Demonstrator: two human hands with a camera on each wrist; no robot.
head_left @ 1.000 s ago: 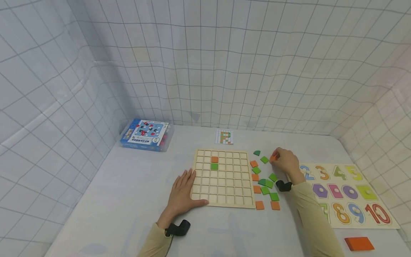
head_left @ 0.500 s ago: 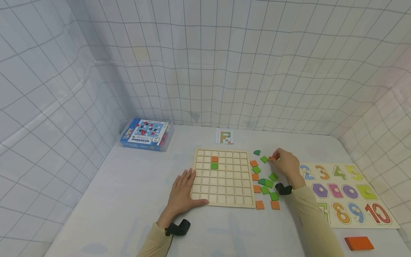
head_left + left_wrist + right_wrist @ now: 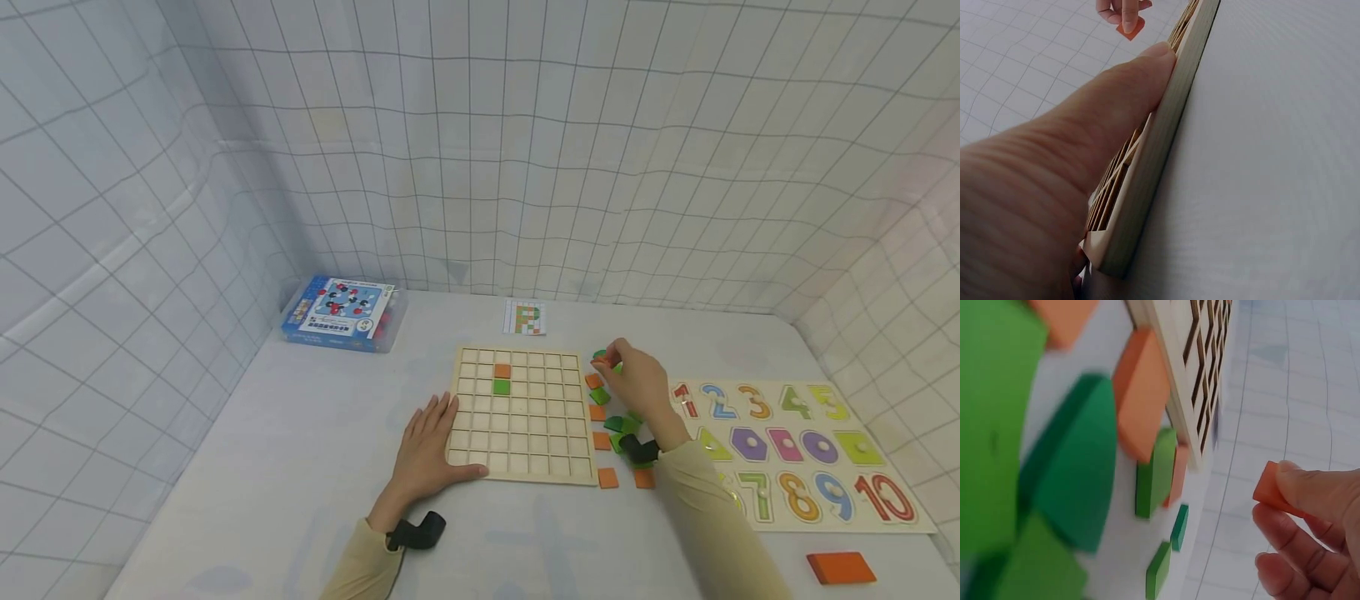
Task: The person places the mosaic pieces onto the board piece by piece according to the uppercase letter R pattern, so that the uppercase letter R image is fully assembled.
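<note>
My right hand [image 3: 637, 383] pinches an orange square tile [image 3: 1270, 489] between thumb and fingers, raised above the loose tiles just right of the wooden grid board [image 3: 528, 475]. The left wrist view also catches the pinched tile at its top edge. My left hand [image 3: 427, 450] lies with fingers spread at the board's left side, its thumb [image 3: 1141, 69] along the near-left rim. In the board's upper left part sit an orange tile [image 3: 502, 371] and, directly below it, a green tile [image 3: 501, 387]. Several loose orange and green tiles lie right of the board, some hidden under my right hand and wrist.
A small printed pattern card [image 3: 525, 318] lies behind the board. At the back left is a blue boxed set [image 3: 341, 312]. A number and shape puzzle board [image 3: 806, 467] lies on the right under my forearm's side, with an orange block [image 3: 841, 568] in front of it.
My right hand has lifted the orange tile and carried it left, toward the board's right edge. The left hand has stayed in place on the board.
</note>
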